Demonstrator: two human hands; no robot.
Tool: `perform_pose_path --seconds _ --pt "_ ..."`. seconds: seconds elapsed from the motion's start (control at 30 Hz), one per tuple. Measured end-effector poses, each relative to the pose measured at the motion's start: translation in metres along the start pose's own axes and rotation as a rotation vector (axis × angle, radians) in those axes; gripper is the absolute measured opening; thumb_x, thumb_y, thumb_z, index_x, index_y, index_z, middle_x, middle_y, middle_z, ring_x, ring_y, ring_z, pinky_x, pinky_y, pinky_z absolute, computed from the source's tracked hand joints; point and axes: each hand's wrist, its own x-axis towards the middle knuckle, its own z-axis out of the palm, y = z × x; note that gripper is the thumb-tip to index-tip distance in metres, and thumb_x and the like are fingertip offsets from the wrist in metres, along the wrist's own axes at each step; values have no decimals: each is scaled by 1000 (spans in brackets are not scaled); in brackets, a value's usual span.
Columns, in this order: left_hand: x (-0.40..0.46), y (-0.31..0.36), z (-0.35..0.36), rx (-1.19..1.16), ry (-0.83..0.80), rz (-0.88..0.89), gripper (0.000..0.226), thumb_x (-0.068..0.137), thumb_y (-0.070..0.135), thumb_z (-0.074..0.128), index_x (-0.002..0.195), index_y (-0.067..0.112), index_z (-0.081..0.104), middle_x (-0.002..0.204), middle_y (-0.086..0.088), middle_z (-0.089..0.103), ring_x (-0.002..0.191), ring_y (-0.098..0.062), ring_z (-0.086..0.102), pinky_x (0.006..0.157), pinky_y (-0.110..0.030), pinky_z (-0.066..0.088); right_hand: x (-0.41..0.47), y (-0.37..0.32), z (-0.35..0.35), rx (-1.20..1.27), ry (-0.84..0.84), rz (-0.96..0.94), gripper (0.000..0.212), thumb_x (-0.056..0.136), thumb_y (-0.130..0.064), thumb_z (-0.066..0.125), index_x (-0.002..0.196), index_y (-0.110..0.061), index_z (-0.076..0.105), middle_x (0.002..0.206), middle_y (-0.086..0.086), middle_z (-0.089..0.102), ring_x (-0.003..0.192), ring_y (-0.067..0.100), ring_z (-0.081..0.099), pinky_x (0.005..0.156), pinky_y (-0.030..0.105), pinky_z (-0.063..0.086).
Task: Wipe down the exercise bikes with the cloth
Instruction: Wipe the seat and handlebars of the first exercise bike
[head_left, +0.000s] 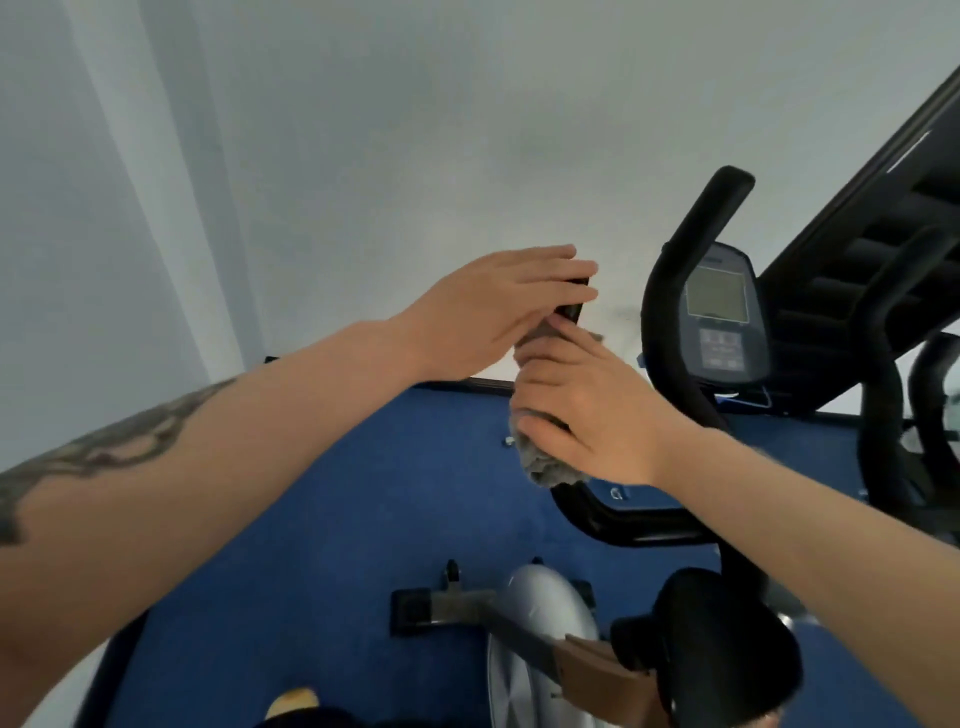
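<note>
A black exercise bike (670, 525) stands on blue carpet, with curved handlebars and a console (719, 312) between them. My right hand (582, 410) grips a grey cloth (553, 470) wrapped round the left handlebar. Just above it, my left hand (498, 306) holds the tip of that same handlebar (571, 309), fingers curled over its end. The cloth's lower end hangs out below my right hand. The right handlebar (696, 244) rises free beside the console. The bike's black saddle (722, 649) and silver flywheel housing (540, 618) sit at the bottom.
A white wall fills the upper view, close behind the bike. Another black machine (883, 249) slants across the upper right, right beside the console. Blue carpet (337, 519) stretches left of the bike. The bike's front foot bar (431, 605) lies on the floor.
</note>
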Motion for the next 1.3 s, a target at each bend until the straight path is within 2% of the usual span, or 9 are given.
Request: perform_pose_path --seconds 0.1,0.2,0.33,0.43,0.57,0.7,0.93,1.1,1.3 --pt "4 -2 6 13 -27 49 34 103 7 43 134 7 57 153 -5 39 145 -22 30 118 -30 26 -7 -2 1 48 -44 -99 30 98 -33 46 97 -16 71 99 -2 66 114 23 54 118 44 20" --pt "5 -5 16 31 -5 76 33 104 12 44 133 10 60 156 -3 35 147 -21 25 118 -32 26 -11 -4 -2 147 74 5 27 97 -28 54 106 -11 71 112 2 67 121 25 53 114 45 27" --pt "1 -7 28 43 30 89 30 102 15 49 129 10 62 159 -5 28 150 -23 18 119 -36 26 -32 -30 14 220 29 -32 19 94 -26 61 103 -17 74 120 -5 66 129 19 48 119 41 19" --pt "-2 -4 38 3 66 55 29 102 15 47 127 12 62 160 -5 25 151 -24 13 120 -35 22 -60 -29 12 389 87 20 17 86 -22 73 102 -17 77 123 -5 66 132 14 46 114 39 32" --pt "-2 1 45 -41 88 -4 25 101 12 46 114 11 68 156 -8 31 148 -28 17 117 -32 25 -76 -36 11 477 183 158 15 74 -22 83 88 -23 79 112 -10 65 118 14 50 94 36 47" --pt "0 3 46 -21 88 -19 24 101 13 46 111 11 68 155 -9 33 146 -30 20 116 -29 24 -47 -38 15 532 256 281 17 71 -26 85 86 -23 77 101 -6 56 100 16 49 88 31 43" --pt "-15 26 64 22 21 28 33 103 22 38 121 16 65 160 -5 28 151 -25 10 123 -41 4 -90 -30 15 768 125 435 26 76 -27 80 93 -29 60 98 -15 55 96 10 58 80 25 49" --pt "-21 42 73 -28 22 -71 38 101 22 32 118 15 65 132 1 58 144 -19 30 122 -37 3 -102 -31 11 715 61 431 28 81 -30 75 102 -28 57 98 -17 57 92 6 58 77 21 47" --pt "-21 50 76 -39 77 -116 36 98 20 33 102 16 69 106 2 62 130 -19 42 121 -37 6 -121 -16 0 472 -84 465 27 85 -39 65 108 -27 65 101 -12 70 90 5 64 83 33 49"
